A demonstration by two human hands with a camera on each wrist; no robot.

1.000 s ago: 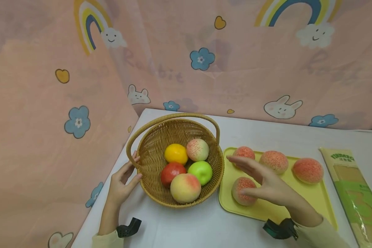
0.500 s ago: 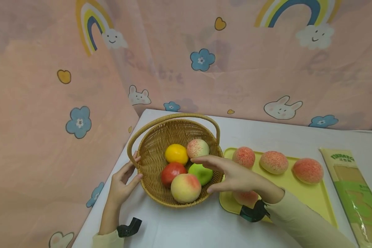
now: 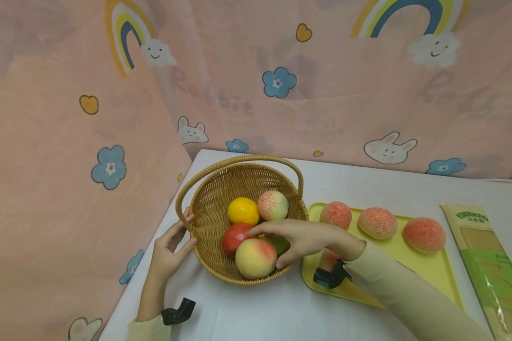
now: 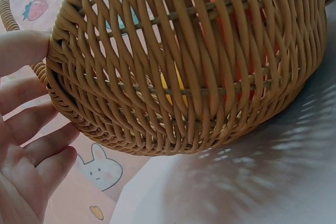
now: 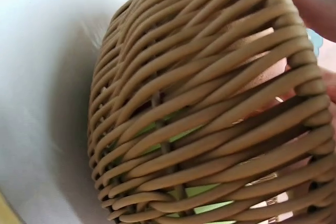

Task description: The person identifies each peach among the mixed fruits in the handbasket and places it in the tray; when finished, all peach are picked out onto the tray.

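A wicker basket (image 3: 209,222) with a tall handle holds a yellow lemon-like fruit (image 3: 243,211), a red fruit (image 3: 235,238), a pale speckled peach (image 3: 273,205), a yellow-pink peach (image 3: 256,258) and a green apple (image 3: 278,244). My left hand (image 3: 167,255) touches the basket's left rim near the handle's foot; its thumb and fingertips meet the rim in the left wrist view. Inside the basket's right side, my right hand (image 3: 303,239) hovers with fingers spread above the green apple, mostly covering it. The wicker wall hides most of that hand in the right wrist view.
To the right lies a yellow tray (image 3: 435,284) with several pink speckled peaches (image 3: 377,223), one partly behind the right wrist. A green-labelled packet (image 3: 490,270) lies beyond it. The white table (image 3: 239,312) meets a pink patterned cloth (image 3: 315,118) at the back and left.
My right hand has moved left from above the tray, over the basket's rim and down onto the fruit. My left hand stays at the basket's rim.
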